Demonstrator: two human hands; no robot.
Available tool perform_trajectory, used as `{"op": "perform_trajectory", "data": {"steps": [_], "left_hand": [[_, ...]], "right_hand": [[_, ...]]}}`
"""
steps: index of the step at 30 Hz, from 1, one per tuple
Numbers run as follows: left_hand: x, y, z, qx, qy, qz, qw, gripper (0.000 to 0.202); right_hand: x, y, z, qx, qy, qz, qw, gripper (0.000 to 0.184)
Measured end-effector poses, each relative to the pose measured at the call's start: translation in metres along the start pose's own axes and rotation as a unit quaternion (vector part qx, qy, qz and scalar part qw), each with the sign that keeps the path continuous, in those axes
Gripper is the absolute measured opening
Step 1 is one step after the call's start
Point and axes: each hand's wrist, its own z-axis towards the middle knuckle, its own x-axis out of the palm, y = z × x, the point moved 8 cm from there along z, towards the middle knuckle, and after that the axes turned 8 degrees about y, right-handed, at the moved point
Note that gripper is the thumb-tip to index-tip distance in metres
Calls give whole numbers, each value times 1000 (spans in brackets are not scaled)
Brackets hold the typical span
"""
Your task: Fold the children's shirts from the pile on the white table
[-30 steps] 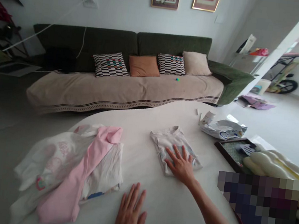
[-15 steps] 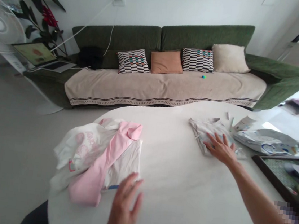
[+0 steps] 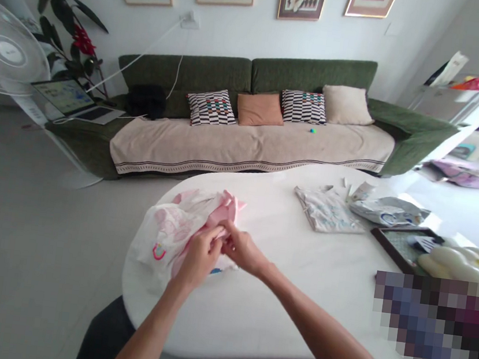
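Both my hands meet over the pile of clothes at the left side of the white table (image 3: 268,299). My left hand (image 3: 202,253) is closed on a pink garment (image 3: 220,212), its fingers pinching the cloth. Right beside it, my right hand (image 3: 243,250) pinches the same pink cloth, fingertips close to the left ones. A white garment with a pink print (image 3: 173,221) lies crumpled under and left of it, and a bit of blue edging shows below my hands. Farther right, a folded light grey shirt (image 3: 327,209) lies flat, touched by neither hand.
Right of the shirt are a silver plastic package (image 3: 390,212) and a dark-rimmed tray (image 3: 392,250) with things in it. A blurred-out patch covers the lower right. Behind the table stands a green sofa (image 3: 181,85) with cushions. A fan (image 3: 8,50) and laptop (image 3: 68,101) are at left.
My right hand has left the folded grey shirt and come left to the pink garment. My left hand has moved up onto it too. Both now grip the pink cloth, which is bunched up.
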Motion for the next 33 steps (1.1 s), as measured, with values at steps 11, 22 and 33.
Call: {"op": "perform_trajectory", "data": {"steps": [11, 22, 33], "left_hand": [[-8, 97, -20, -15, -2, 188, 982, 46], [40, -10, -20, 142, -27, 148, 978, 26], [122, 81, -18, -5, 204, 246, 948, 60]], "right_hand": [[-187, 81, 24, -15, -281, 216, 935, 9], [-275, 114, -23, 8, -411, 26, 911, 17], [-311, 76, -126, 132, -499, 60, 854, 17]]}}
